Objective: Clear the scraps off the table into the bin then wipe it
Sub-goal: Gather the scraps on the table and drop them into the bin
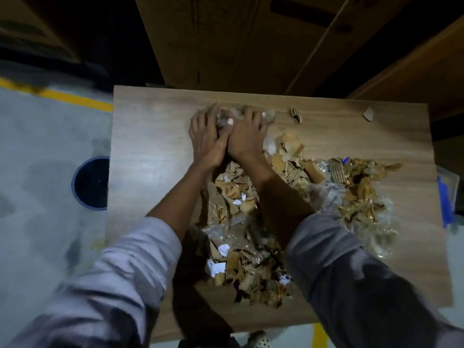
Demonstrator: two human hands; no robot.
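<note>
Arms outstretched; left hand [206, 138], right hand [244, 136] touching, flat, palms down.

Wood table [150, 156]: big scrap heap [351, 194] ctr-right; 2 loose cardboard bits [295, 114] nr far edge.

Scraps [351, 189] lie heaped on the table [150, 151]; the bin [90, 183] stands on the floor [37, 151] left of it, boxes [226, 38] behind it.
</note>
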